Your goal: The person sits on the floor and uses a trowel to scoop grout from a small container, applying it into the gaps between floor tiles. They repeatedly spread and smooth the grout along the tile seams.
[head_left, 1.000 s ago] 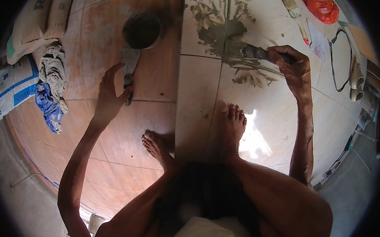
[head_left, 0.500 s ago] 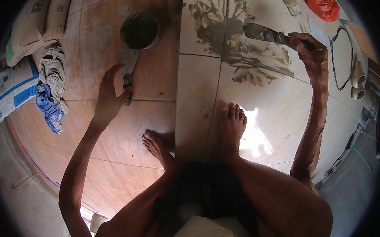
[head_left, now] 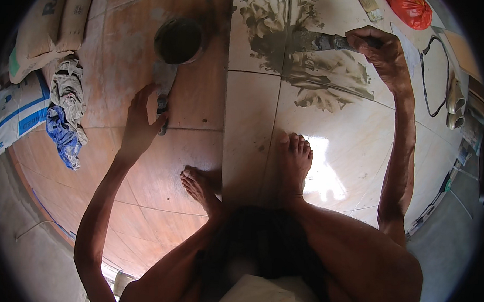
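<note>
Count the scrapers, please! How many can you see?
2. One scraper is in the right hand, over the grey smear on the pale tiles. Another scraper lies on the reddish tiles by the left hand. Others could be hidden.

1. We see two brown sacks (head_left: 36,37) side by side at upper left.
2. Below them we find a white-and-blue sack (head_left: 25,106).
3. Beside it we see a crumpled gray-and-blue rag (head_left: 67,92).
4. At upper right we have a red plastic bag (head_left: 413,11).
5. Below it we see a looped black cord (head_left: 423,53).
</note>
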The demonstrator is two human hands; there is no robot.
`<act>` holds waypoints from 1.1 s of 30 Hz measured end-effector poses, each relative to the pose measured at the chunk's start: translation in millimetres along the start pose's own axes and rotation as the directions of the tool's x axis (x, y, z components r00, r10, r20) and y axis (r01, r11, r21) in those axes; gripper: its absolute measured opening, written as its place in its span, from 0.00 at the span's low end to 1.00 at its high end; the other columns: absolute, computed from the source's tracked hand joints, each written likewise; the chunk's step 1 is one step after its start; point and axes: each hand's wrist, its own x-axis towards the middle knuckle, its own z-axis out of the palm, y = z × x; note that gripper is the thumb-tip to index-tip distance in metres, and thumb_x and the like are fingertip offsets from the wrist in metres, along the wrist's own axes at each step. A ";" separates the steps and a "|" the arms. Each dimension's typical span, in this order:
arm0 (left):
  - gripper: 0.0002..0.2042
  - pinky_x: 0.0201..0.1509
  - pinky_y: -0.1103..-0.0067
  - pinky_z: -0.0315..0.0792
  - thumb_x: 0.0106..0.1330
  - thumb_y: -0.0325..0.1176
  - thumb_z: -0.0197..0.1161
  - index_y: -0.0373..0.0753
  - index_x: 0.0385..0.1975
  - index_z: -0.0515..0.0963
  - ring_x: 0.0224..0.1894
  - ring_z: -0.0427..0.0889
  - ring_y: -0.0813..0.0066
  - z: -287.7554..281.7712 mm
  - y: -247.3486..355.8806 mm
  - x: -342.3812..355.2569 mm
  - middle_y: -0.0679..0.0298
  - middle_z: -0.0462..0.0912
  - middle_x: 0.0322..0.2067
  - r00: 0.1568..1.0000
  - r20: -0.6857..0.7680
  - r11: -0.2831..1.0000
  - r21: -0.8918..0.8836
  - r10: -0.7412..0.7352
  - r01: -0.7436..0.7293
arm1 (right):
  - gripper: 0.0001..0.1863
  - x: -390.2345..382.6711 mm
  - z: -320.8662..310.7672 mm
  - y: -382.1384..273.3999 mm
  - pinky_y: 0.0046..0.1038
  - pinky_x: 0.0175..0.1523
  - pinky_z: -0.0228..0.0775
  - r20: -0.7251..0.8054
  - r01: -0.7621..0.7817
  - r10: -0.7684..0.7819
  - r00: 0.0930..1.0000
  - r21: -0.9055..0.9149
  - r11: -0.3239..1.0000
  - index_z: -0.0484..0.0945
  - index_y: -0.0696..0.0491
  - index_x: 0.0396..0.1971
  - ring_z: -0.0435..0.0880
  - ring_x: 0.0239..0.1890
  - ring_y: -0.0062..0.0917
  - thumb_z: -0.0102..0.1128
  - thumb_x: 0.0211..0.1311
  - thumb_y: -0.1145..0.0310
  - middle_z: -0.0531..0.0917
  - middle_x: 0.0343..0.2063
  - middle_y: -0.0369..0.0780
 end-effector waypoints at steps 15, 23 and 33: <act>0.40 0.87 0.55 0.57 0.71 0.34 0.76 0.44 0.82 0.65 0.83 0.64 0.49 -6.7 0.3 -1.4 0.55 0.70 0.79 0.999 0.036 0.998 0.070 -0.010 0.008 | 0.23 -6.4 74.8 -100.9 0.32 0.62 0.89 0.223 0.625 -0.592 0.774 -0.413 0.662 0.92 0.55 0.50 0.88 0.54 0.30 0.81 0.53 0.84 0.91 0.50 0.36; 0.39 0.87 0.54 0.58 0.72 0.34 0.75 0.44 0.82 0.65 0.82 0.64 0.49 3.4 -4.7 -9.7 0.55 0.69 0.80 0.995 0.085 0.997 0.050 -0.061 0.057 | 0.21 -11.6 59.0 -106.4 0.34 0.60 0.89 0.320 0.608 -0.518 0.794 -0.414 0.677 0.91 0.55 0.49 0.87 0.55 0.32 0.80 0.53 0.83 0.91 0.50 0.36; 0.39 0.87 0.55 0.58 0.72 0.34 0.75 0.45 0.82 0.65 0.83 0.64 0.50 -1.7 -5.0 -5.6 0.56 0.69 0.80 0.997 0.071 0.998 0.062 -0.036 0.031 | 0.20 -15.6 55.6 -104.8 0.35 0.59 0.89 0.361 0.626 -0.512 0.780 -0.440 0.644 0.91 0.55 0.47 0.86 0.56 0.33 0.80 0.53 0.81 0.91 0.50 0.35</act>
